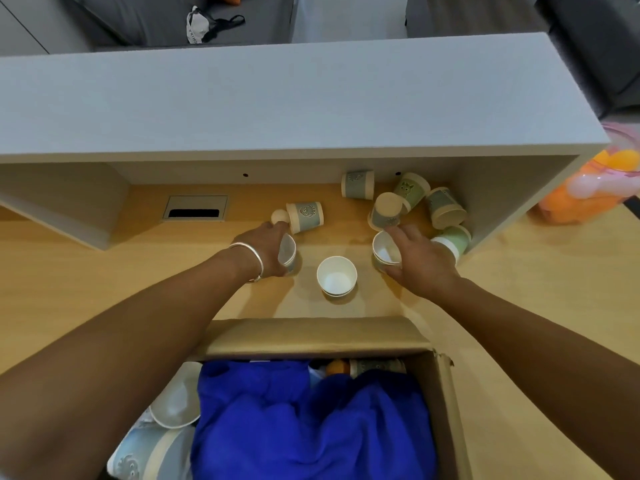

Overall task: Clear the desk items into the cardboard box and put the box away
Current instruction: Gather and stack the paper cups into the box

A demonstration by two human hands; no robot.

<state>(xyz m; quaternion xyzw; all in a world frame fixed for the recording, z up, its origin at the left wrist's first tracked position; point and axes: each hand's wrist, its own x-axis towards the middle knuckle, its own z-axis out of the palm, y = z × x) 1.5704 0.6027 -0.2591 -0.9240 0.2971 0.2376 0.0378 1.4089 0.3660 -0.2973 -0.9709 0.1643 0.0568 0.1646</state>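
Both hands work on the light wooden desk (104, 278), beneath a grey overhanging shelf unit (277, 105). The left hand (266, 251), with a silver bangle (254, 258) at the wrist, has its fingers curled round a white-lined paper cup (287, 252) that is tilted with its mouth toward the camera. The right hand (420, 258) grips a second white-lined paper cup (385, 251) at its rim, thumb on the near side and fingers over the far side. Between the two hands an upright white paper cup (336, 277), apparently nested in another, stands apart from both. A blue-grey printed paper cup (306, 216) lies on its side just beyond the left hand, with a small beige ball (279, 216) touching its base end. Behind the right hand, a cluster of printed paper cups (401, 199) lies tipped over in the shelf recess; a pale green paper cup (452, 240) lies on its side just beside the right hand's knuckles. The open brown cardboard box (446, 410) sits at the near desk edge, below the forearms. It holds a crumpled blue cloth (311, 420), a white paper cup (178, 398) on the left, an orange ball (336, 368) and a printed cup (375, 366) near the far wall. A clear plastic bag of orange and pink items (595, 181) rests at the right of the desk.
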